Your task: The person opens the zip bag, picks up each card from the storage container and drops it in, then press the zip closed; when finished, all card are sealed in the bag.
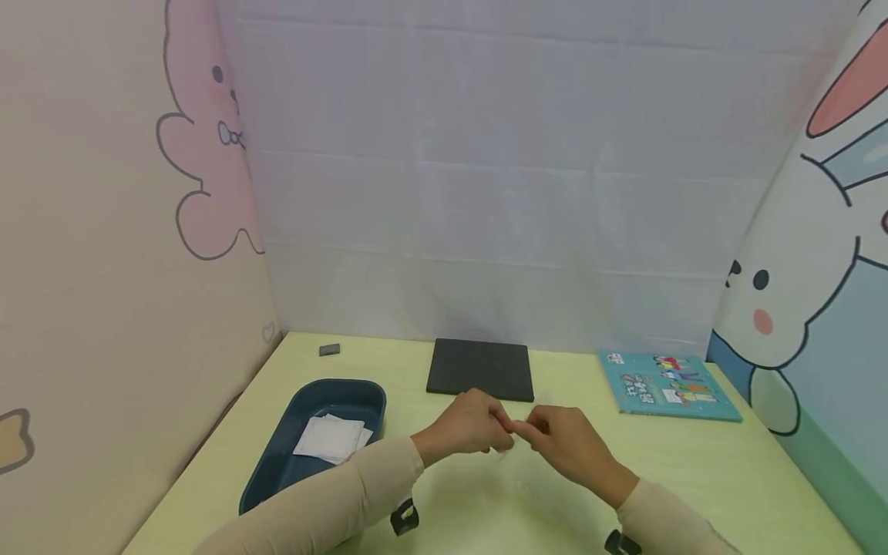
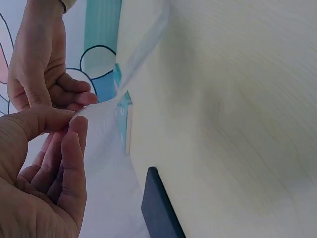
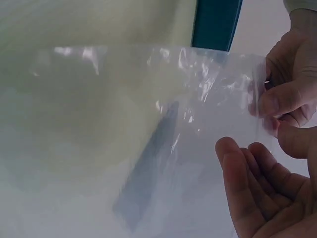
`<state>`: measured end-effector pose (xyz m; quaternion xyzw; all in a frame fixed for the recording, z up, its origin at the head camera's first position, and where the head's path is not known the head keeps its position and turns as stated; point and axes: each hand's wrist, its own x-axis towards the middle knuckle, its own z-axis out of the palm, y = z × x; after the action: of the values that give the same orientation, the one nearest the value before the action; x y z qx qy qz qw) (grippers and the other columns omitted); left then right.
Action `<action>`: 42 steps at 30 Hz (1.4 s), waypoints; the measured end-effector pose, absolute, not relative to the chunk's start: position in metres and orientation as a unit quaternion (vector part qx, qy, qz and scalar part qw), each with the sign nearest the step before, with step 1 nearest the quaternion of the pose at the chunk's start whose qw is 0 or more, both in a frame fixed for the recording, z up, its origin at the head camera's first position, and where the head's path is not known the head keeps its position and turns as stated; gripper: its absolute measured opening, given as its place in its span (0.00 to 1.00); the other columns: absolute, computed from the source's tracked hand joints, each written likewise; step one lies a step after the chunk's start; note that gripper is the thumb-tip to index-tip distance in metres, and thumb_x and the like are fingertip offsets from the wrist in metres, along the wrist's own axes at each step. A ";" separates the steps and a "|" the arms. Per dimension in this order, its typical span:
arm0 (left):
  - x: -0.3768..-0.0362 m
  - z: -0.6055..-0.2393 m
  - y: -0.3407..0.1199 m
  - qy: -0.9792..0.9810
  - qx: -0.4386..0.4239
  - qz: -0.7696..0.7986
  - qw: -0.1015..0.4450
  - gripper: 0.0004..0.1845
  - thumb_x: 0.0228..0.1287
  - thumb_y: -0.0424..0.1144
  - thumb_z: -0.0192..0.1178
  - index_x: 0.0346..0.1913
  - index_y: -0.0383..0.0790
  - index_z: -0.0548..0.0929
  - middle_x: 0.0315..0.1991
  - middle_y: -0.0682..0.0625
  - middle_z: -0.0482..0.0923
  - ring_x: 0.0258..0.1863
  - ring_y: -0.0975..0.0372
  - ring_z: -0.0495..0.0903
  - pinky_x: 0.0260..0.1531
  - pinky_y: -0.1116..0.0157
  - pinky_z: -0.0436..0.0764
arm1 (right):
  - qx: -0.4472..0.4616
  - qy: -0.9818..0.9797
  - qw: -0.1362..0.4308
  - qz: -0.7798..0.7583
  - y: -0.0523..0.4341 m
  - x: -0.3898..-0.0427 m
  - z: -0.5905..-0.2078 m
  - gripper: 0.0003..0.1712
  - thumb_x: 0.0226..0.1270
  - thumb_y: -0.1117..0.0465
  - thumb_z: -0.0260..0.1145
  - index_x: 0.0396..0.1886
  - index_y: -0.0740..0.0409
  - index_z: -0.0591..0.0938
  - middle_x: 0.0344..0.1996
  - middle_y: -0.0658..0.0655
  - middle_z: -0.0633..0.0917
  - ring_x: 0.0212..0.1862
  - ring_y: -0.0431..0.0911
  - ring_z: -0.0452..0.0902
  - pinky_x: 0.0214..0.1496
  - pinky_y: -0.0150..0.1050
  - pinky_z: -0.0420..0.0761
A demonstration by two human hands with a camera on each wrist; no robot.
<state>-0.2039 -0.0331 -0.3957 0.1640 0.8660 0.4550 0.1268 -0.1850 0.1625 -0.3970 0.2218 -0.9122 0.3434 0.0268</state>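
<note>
A clear plastic bag (image 3: pixel 89 144) hangs between my hands, faint in the head view and wide across the right wrist view. My left hand (image 1: pixel 470 422) pinches its edge between thumb and fingertips. Opposite it, my right hand (image 1: pixel 572 445) has its thumb tip at the same edge, close against the left fingers. In the right wrist view, the right fingers (image 3: pixel 237 176) are bent loosely in front of the plastic, apart from the thumb. The bag's far end drops out of the wrist views.
A dark blue tray (image 1: pixel 269 472) with white square packets (image 1: pixel 331 437) stands on the pale table at left. Behind the hands lies a flat black board (image 1: pixel 480 368). A teal book (image 1: pixel 666 389) is at back right, a small grey block (image 1: pixel 329 350) at back left.
</note>
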 end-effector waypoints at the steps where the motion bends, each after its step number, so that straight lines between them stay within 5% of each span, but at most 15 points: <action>1: -0.203 -0.395 -0.033 0.867 0.167 0.454 0.122 0.04 0.53 0.34 0.74 0.29 0.44 0.88 0.23 0.57 0.82 0.21 0.59 0.82 0.21 0.62 0.80 | 0.213 -0.908 0.006 0.361 0.162 -0.184 -0.396 0.18 0.72 0.45 0.64 0.30 0.53 0.86 0.23 0.47 0.85 0.24 0.41 0.79 0.27 0.36 0.77; 11: -0.204 -0.395 -0.032 0.832 0.184 0.507 0.128 0.11 0.49 0.34 0.79 0.31 0.44 0.85 0.24 0.56 0.84 0.27 0.57 0.84 0.25 0.64 0.80 | 0.165 -0.840 -0.100 0.506 0.162 -0.182 -0.388 0.17 0.71 0.53 0.68 0.38 0.66 0.85 0.32 0.55 0.87 0.33 0.52 0.87 0.36 0.42 0.85; 20: -0.208 -0.397 -0.035 0.806 0.217 0.523 0.176 0.09 0.57 0.31 0.74 0.36 0.41 0.83 0.28 0.53 0.84 0.31 0.55 0.85 0.34 0.56 0.84 | 0.172 -0.775 -0.159 0.587 0.171 -0.187 -0.396 0.14 0.71 0.61 0.67 0.41 0.71 0.83 0.36 0.59 0.87 0.38 0.50 0.86 0.42 0.41 0.85; 27: -0.207 -0.398 -0.037 0.784 0.225 0.538 0.215 0.06 0.66 0.29 0.66 0.41 0.39 0.79 0.32 0.49 0.82 0.33 0.54 0.83 0.38 0.53 0.84 | 0.165 -0.775 -0.168 0.586 0.169 -0.183 -0.393 0.13 0.75 0.61 0.63 0.41 0.71 0.82 0.35 0.59 0.87 0.38 0.52 0.87 0.41 0.43 0.85; 35: -0.204 -0.395 -0.041 0.787 0.268 0.514 0.209 0.07 0.67 0.30 0.65 0.41 0.41 0.77 0.36 0.52 0.78 0.35 0.63 0.82 0.36 0.65 0.78 | 0.183 -0.817 -0.141 0.528 0.169 -0.183 -0.394 0.15 0.75 0.55 0.64 0.39 0.65 0.82 0.33 0.56 0.86 0.36 0.51 0.87 0.38 0.45 0.85; 42: -0.202 -0.397 -0.040 0.790 0.259 0.508 0.224 0.05 0.68 0.31 0.63 0.42 0.38 0.76 0.34 0.50 0.78 0.35 0.58 0.82 0.36 0.62 0.79 | 0.187 -0.814 -0.165 0.525 0.170 -0.182 -0.394 0.13 0.75 0.56 0.63 0.38 0.63 0.82 0.33 0.57 0.85 0.37 0.51 0.86 0.39 0.49 0.85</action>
<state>-0.2022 -0.0402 -0.3967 0.2595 0.7899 0.5083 0.2243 -0.1823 0.1696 -0.3936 0.1870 -0.8139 0.5249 -0.1647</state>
